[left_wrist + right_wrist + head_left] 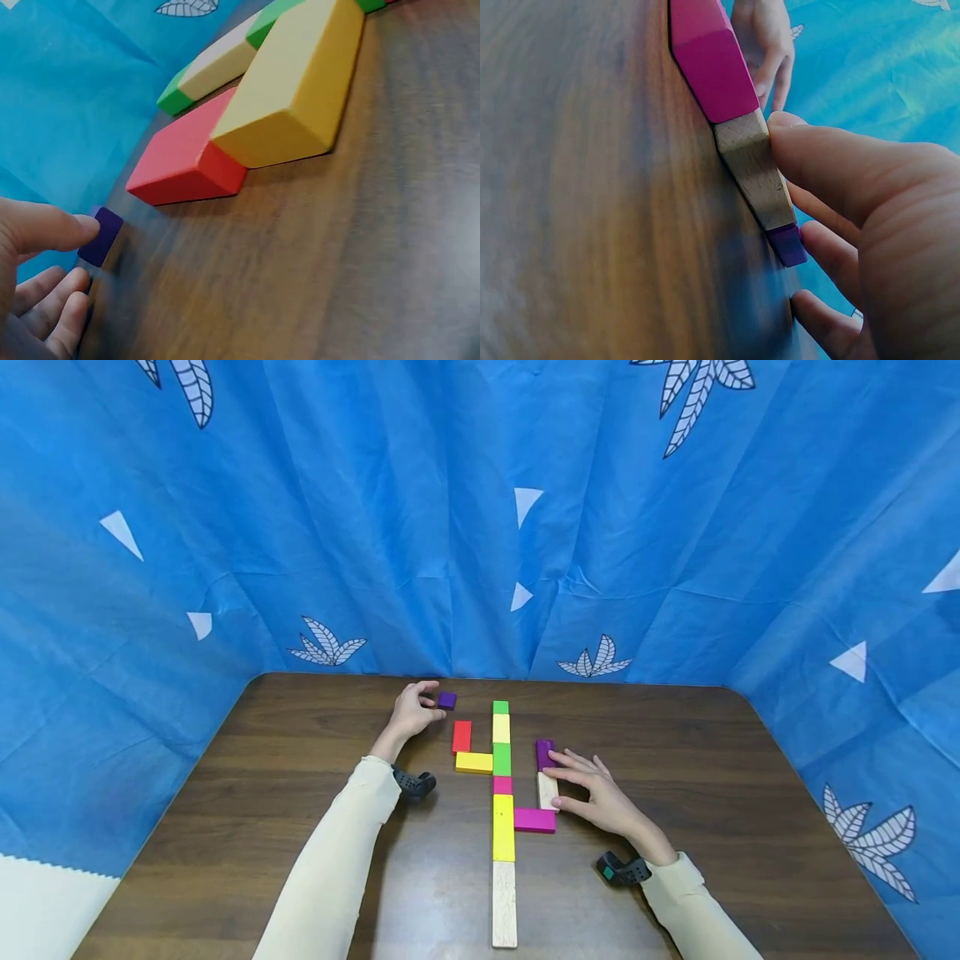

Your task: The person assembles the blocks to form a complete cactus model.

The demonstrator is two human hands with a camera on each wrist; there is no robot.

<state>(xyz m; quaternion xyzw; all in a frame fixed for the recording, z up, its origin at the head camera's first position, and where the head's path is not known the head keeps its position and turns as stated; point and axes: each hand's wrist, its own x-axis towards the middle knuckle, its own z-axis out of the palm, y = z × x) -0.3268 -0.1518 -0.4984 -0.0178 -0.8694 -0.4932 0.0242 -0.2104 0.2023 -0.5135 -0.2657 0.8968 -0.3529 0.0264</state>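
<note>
My left hand (412,710) is beside a small dark purple block (447,700) at the far left of the layout, its thumb and fingers parted. In the left wrist view the thumb tip overlaps that purple block (101,236); whether they touch I cannot tell. My right hand (596,793) is over the right side branch, fingers spread. Its thumb lies against the pale wooden block (754,169), and its other fingertips are by the purple block (545,755) at that block's end. A magenta block (535,821) joins this branch to the central column.
The column runs down the table (300,827) through green, cream, pink and yellow blocks (503,827) to a long whitish block (505,906). A yellow block (474,763) and a red block (462,737) branch left. Behind hangs a blue curtain (405,527).
</note>
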